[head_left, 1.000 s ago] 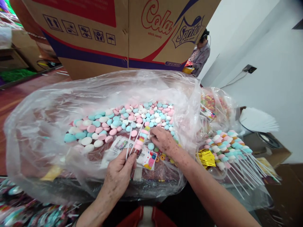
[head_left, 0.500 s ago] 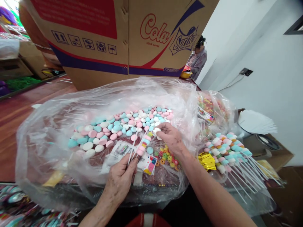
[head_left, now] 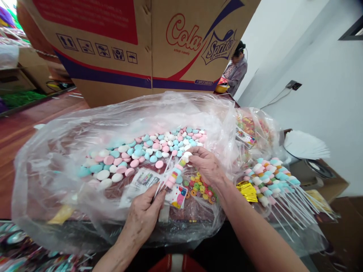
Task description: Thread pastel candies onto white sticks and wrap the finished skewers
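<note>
A big clear plastic bag [head_left: 56, 151] lies open before me, holding a heap of pink, blue and white marshmallow sweets [head_left: 147, 147] and small coloured ring candies [head_left: 201, 188]. My left hand [head_left: 144, 215] pinches a few thin white sticks [head_left: 166, 172] at their lower ends; one stick carries a row of threaded sweets [head_left: 176, 173]. My right hand [head_left: 205, 164] holds a white marshmallow [head_left: 187, 155] at the top of that skewer. Printed paper packets [head_left: 147, 181] lie under the sticks.
Finished candy skewers [head_left: 272, 181] are piled on the right beside a gold foil wrapper [head_left: 247, 189] and a second bag of candy [head_left: 252, 128]. A large "Cola Sprite" cardboard box [head_left: 136, 49] stands behind. Another person [head_left: 236, 68] stands at the back. White paper sheets [head_left: 306, 145] lie far right.
My right hand picked a white marshmallow from the heap and brought it to the tip of the skewer. The left hand kept holding the sticks, tilting them slightly.
</note>
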A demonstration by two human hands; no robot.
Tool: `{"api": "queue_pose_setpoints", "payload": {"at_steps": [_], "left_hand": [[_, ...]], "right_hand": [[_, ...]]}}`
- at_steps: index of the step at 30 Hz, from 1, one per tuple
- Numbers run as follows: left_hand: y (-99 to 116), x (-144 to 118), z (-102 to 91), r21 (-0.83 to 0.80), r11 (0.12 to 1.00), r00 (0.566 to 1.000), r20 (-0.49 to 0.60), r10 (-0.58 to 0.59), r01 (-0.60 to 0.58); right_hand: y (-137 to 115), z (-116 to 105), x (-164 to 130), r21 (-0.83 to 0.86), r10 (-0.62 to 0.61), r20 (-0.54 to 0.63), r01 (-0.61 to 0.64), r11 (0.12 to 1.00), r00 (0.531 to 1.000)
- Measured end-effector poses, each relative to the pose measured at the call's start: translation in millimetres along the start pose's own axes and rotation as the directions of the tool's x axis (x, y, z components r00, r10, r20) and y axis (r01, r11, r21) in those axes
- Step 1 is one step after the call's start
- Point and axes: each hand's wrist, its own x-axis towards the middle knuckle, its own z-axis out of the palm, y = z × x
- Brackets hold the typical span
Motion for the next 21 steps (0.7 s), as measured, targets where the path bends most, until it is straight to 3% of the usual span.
{"api": "queue_pose_setpoints", "payload": {"at_steps": [7,11,14,17,21], "left_hand": [[-6,0,1.5,-0.054,0.998,1.000,-0.016,-0.012,0.011],[-19,1,3.4,-0.118,0.992,0.999,-0.008,-0.047,0.045],[-20,1,3.3,-0.148,0.987,0.998,-0.009,-0.060,0.058],[-13,1,2.7,-0.136,0.990,0.998,-0.023,-0.050,0.046],[-6,0,2.2,-0.097,0.995,0.999,-0.042,-0.029,0.025]], "right_hand": [[-1,-6,-1,-0.210,-0.111,0.093,0.129,0.969,0.989],[-7,-11,-1,-0.349,-0.108,0.165,0.161,0.923,0.980],[-7,-13,-2,-0.344,-0.076,0.208,0.145,0.928,0.975],[3,-10,-5,-0.329,-0.080,0.172,0.134,0.935,0.982],[22,-4,-13,-0.457,-0.190,0.072,0.202,0.867,0.979]]}}
